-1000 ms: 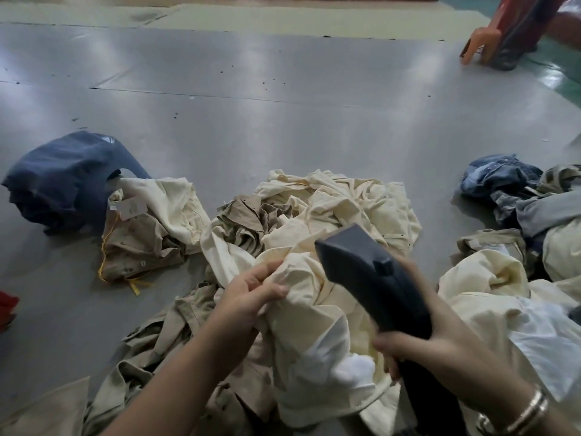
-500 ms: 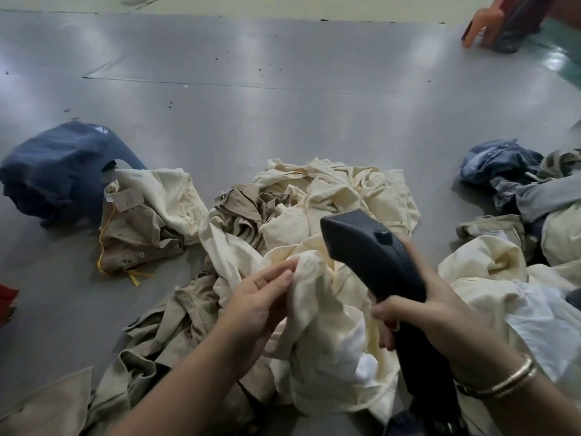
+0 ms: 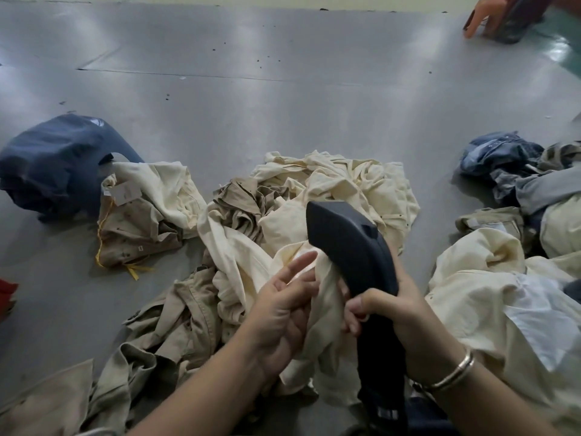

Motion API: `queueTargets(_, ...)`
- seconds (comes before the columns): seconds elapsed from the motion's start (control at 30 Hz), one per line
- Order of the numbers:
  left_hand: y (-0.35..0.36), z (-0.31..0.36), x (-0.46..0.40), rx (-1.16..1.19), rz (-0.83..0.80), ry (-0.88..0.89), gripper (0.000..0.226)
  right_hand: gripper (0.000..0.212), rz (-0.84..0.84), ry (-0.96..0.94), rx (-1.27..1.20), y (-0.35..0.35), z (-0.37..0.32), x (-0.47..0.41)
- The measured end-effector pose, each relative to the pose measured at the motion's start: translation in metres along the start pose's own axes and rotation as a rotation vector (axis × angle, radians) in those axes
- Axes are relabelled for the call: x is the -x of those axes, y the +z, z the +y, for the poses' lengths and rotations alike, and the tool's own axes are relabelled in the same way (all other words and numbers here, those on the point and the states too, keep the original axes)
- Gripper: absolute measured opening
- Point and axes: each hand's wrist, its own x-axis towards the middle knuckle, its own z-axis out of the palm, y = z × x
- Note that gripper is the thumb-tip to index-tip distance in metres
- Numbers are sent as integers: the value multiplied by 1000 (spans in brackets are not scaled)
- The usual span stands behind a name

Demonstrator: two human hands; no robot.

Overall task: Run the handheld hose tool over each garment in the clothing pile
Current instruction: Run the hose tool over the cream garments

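Right hand (image 3: 388,313) gripped hose tool (image 3: 352,247); left hand (image 3: 283,309), fingers mostly straight, held up cream garment (image 3: 327,297). Risk: the tool head sat right beside the left fingers (image 3: 301,262). Loose fabric could slip from that light hold.

Single head view, forward-down, close over floor (image 3: 283,121)
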Motion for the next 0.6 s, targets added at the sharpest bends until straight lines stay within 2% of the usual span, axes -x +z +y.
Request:
queueTargets(0.17, -3, 20, 0, 109, -19, -16, 46, 74, 237, -171, 61, -13, -8, -1)
queueTargets(0.27, -9, 25, 0, 203, -77, -32, 41, 85, 253, -145, 105, -19, -9, -3)
queueTargets(0.37, -9, 24, 1, 163, -81, -52, 40, 92, 256, -142, 200, -8, -2, -2)
queueTargets(0.43, -5, 17, 0, 67, -28, -29, 34, 94, 245, -149, 206, 3, 4, -1)
queueTargets(0.53, -2, 10, -2, -261, 113, 128, 27, 96, 286, -186, 216, 12, 10, -3)
queueTargets(0.6, -1, 8, 1, -493, 91, 232, 20, 95, 315, -228, 209, 11, 8, -4)
